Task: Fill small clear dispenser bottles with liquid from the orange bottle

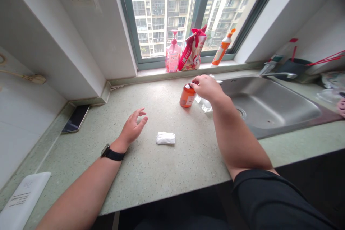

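Note:
My right hand (208, 88) reaches over an orange see-through bottle (187, 97) with a pale label, its fingers closed at the dark top. The bottle stands upright on the speckled green counter (151, 172). Partly hidden behind that hand is a clear container (205, 105), beside the sink. My left hand (132, 126), with a dark watch on the wrist, hovers at or just above the counter with fingers apart and nothing in it. Between my two arms lies a folded white tissue (165, 138).
To the right is a steel sink (296, 109) with a faucet (280, 75). A pink pump bottle (173, 55), a red bag (192, 52) and an orange squeeze bottle (222, 50) line the windowsill. A phone (76, 118) and a white flat object (25, 199) lie left.

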Motion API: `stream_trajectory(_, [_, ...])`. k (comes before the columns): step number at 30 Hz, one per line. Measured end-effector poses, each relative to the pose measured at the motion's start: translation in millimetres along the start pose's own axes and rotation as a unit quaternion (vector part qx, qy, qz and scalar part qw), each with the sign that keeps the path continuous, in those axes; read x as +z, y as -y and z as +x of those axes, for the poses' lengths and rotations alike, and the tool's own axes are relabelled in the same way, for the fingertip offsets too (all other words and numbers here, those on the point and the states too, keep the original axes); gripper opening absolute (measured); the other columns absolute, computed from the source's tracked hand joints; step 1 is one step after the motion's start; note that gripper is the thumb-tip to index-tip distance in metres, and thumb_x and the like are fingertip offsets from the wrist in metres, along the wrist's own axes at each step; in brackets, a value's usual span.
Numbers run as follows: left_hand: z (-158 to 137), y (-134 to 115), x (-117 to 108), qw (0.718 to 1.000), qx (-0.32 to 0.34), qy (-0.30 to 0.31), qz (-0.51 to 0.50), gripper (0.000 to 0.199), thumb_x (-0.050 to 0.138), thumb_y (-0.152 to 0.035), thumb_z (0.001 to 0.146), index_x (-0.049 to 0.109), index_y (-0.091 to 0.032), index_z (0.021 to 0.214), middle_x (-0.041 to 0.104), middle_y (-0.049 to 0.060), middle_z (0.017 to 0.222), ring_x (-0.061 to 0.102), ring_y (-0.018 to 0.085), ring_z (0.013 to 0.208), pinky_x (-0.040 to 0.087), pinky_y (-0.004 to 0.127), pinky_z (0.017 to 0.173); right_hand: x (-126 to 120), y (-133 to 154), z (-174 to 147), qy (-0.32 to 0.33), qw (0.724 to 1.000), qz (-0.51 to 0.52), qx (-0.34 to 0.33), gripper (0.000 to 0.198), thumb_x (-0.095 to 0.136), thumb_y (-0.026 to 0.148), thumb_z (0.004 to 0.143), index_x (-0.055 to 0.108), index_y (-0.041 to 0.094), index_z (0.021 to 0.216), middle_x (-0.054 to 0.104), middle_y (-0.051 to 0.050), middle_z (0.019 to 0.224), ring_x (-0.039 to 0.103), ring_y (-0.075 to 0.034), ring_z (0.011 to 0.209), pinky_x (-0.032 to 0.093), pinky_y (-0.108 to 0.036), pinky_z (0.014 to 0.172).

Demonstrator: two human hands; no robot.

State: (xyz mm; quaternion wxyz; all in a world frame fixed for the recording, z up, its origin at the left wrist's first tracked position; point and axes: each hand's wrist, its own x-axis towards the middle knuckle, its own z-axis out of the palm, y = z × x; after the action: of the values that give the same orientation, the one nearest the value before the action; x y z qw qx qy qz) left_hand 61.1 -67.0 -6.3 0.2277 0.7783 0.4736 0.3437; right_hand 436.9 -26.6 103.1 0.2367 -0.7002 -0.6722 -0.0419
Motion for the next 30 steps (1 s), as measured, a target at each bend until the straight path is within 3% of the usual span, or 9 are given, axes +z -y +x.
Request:
stream_trajectory(9, [0,-1,0,1.0,0.004,0.0,-0.002,0.053,0.054,-0.056,0.104,0.058,-0.024,0.146,0.076,0.011,0.127,0.07,0.03,0.125,0.052,0.052,0.114,-10,6,-3,-0.007,0.999,0.038,0.001,0.025,0.068,0.037,0.094,0.08,0.021,0.108,0.076,-0.012,0.106,0.068,-0.027,0.092,0.054,-0.042,0.084])
stream_trajectory(13, [1,0,1,0.999,0.016,-0.029,-0.006,0.047,0.057,-0.052,0.103,0.064,-0.023,0.139,0.077,0.01,0.123,0.073,0.028,0.119,0.053,0.05,0.113,-27,19,-10,-0.072,0.994,0.087,-0.013,0.027,0.064,0.036,0.095,0.076,0.021,0.116,0.076,-0.009,0.097,0.069,-0.026,0.086,0.055,-0.045,0.084])
stream_trajectory(16, [1,-1,2,0.999,0.008,-0.042,-0.018,0.039,0.058,-0.047,0.103,0.069,-0.023,0.131,0.079,0.009,0.116,0.075,0.026,0.107,0.058,0.046,0.104,-44,37,-22,-0.126,0.981,0.137,-0.055,0.025,0.063,0.039,0.096,0.075,0.022,0.111,0.076,-0.008,0.094,0.069,-0.025,0.083,0.057,-0.046,0.084])
stream_trajectory(21, [1,-5,1,0.999,-0.015,-0.028,-0.032,0.034,0.057,-0.046,0.102,0.076,-0.022,0.116,0.08,0.007,0.1,0.073,0.021,0.086,0.058,0.036,0.083,-65,72,-49,-0.11,0.965,0.21,-0.109,0.025,0.062,0.047,0.098,0.074,0.026,0.093,0.076,-0.007,0.086,0.07,-0.023,0.078,0.058,-0.041,0.078])
stream_trajectory(25, [0,-10,0,0.999,-0.007,0.015,-0.037,0.035,0.055,-0.046,0.103,0.078,-0.021,0.101,0.079,0.005,0.089,0.07,0.02,0.081,0.053,0.031,0.075,-40,90,-65,0.001,0.954,0.266,-0.138,0.032,0.06,0.051,0.099,0.072,0.025,0.084,0.074,-0.005,0.076,0.066,-0.019,0.07,0.054,-0.036,0.07])
stream_trajectory(30, [0,-15,-2,0.999,0.004,0.042,-0.035,0.038,0.052,-0.045,0.104,0.076,-0.02,0.087,0.073,0.002,0.076,0.063,0.018,0.072,0.046,0.029,0.069,36,93,-82,0.167,0.901,0.373,-0.145,0.042,0.057,0.06,0.099,0.072,0.023,0.085,0.073,-0.003,0.075,0.065,-0.018,0.072,0.05,-0.034,0.072])
